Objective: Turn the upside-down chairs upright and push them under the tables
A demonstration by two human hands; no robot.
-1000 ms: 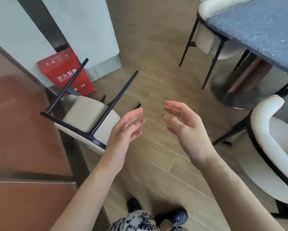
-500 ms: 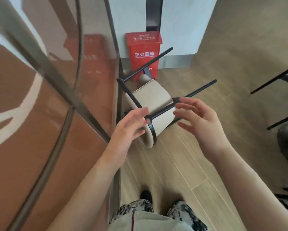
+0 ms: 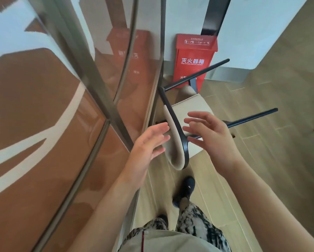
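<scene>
An overturned chair (image 3: 189,108) with a cream seat and black metal frame lies on the wooden floor beside a glass wall, its legs pointing up and to the right. My left hand (image 3: 149,142) reaches toward the chair's curved back on the left, fingers straight, holding nothing. On the other side of the black frame my right hand (image 3: 207,133) is spread in front of a leg, with no grip that I can see. Both hands hover close to the chair's rim.
A glass wall with steel frames (image 3: 101,99) fills the left side. A red fire-extinguisher box (image 3: 194,57) stands against the far wall right behind the chair. Wooden floor (image 3: 279,142) stretches to the right. My feet (image 3: 185,190) are just below the chair.
The view turned left from the blue table and upright chairs to face the overturned chair. I stepped closer, and both hands moved forward to either side of the chair's back.
</scene>
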